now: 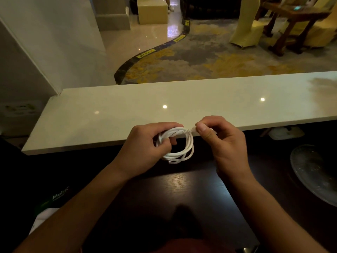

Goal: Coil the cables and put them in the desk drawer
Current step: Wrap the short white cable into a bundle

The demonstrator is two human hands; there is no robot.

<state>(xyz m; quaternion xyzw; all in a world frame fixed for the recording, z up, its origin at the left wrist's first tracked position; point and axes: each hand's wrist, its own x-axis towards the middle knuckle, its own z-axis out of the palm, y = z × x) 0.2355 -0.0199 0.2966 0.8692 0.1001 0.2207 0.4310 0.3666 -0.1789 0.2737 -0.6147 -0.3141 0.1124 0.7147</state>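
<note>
Single head-worn wide-angle view, looking forward and down from above the dark desk [182, 189]. Desk fills the near, lower frame, close to the lens. Beyond its far edge lies the white counter ledge [127, 106]; past that, carpeted floor [200, 57], well away.

We see a white cable [179, 143] wound into several loose loops, held upright above the dark desk's far edge [200, 189], its connector end pointing right.

Hotel lobby or banquet hall, seen from behind a counter

A pale stone countertop [127, 110] spans the middle; at 12 o'clock patterned carpet [209, 57], at 1 o'clock cloth-covered chairs [246, 26] by a dark wooden table [291, 17].
</note>
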